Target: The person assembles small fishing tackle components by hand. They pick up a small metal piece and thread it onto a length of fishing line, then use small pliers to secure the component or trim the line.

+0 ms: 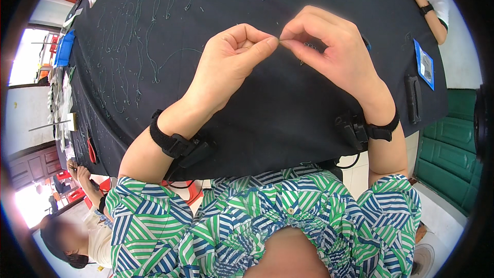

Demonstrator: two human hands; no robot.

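Observation:
My left hand (226, 59) and my right hand (337, 44) meet above the black cloth, thumb and forefinger pinched on each. Their fingertips touch or nearly touch, and whatever lies between them is too small to make out. A thin dark green line (177, 52) runs over the cloth to the edge of my left hand, where it passes from sight. Small metal pieces (310, 46), like rings or hooks, show partly inside the curl of my right hand; I cannot tell whether they are held or lie on the cloth.
Many green lines with small hook-like ends (156, 80) lie across the left of the black-covered table (267, 123). A blue packet (424, 65) and a black bar-shaped object (412, 99) rest at right. Red-handled pliers (92, 150) lie left. Other people's arms (437, 27) show at both sides.

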